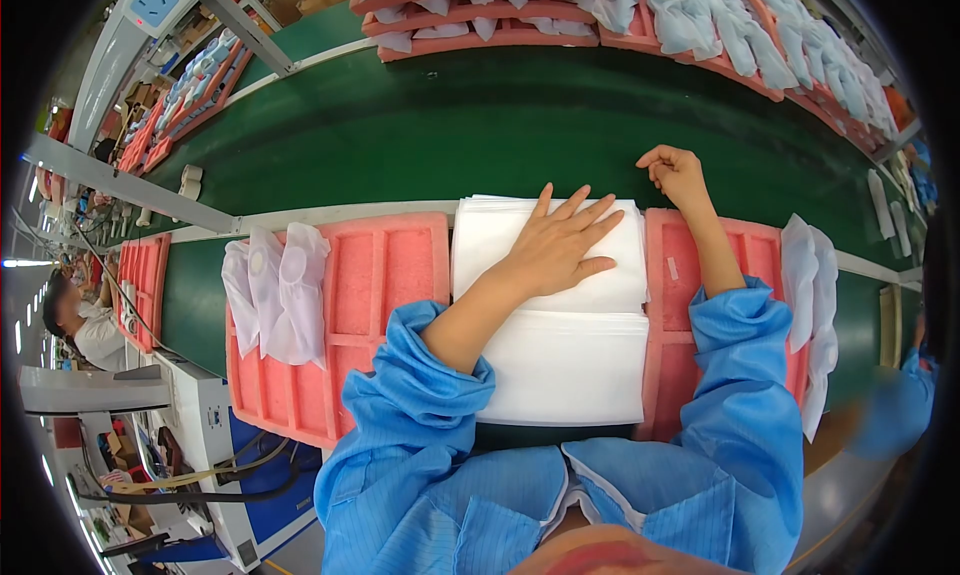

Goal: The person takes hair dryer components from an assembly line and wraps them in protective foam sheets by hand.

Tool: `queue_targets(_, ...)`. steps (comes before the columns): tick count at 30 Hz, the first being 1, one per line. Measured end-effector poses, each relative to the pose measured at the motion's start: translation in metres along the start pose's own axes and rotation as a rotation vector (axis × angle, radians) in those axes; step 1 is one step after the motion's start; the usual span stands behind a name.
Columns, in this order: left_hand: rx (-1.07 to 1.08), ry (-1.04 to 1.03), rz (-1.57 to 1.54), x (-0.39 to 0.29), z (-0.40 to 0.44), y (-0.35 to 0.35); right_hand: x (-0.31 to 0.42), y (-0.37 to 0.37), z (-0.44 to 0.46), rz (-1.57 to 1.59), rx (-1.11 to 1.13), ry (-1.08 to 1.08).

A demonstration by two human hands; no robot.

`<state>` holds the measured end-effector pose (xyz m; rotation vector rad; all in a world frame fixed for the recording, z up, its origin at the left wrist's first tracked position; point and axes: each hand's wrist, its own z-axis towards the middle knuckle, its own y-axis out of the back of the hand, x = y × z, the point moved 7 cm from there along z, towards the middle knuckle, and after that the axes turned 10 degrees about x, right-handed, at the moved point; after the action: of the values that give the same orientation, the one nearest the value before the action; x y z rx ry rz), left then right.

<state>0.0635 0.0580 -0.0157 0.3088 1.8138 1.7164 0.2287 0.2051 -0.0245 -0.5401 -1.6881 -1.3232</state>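
Observation:
My left hand (565,240) lies palm down with fingers spread on a stack of thin white sheets (480,250). A second white stack (570,365) adjoins it on the near side. My right hand (680,175) is over the green work surface, its fingers curled inward, and I see nothing in them. Below that forearm is a pink compartment tray (672,305), with translucent white-wrapped items (808,295) along its right side. Left of the stacks, another pink tray (415,265) carries several wrapped items (290,285) at its left end.
Across the green surface (430,125) stand stacked pink trays (490,35) with wrapped pieces. More bluish wrapped items (700,20) fill trays at the far right. A metal post (130,185) crosses the left side. A person (90,325) sits farther left beside another pink tray (150,285).

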Motion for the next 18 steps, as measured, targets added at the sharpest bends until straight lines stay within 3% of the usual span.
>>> queue_targets(18,-0.001,0.013,-0.031,-0.0001,0.0013,0.0000,-0.0013,0.0001,0.0006,0.017,-0.002,-0.005)
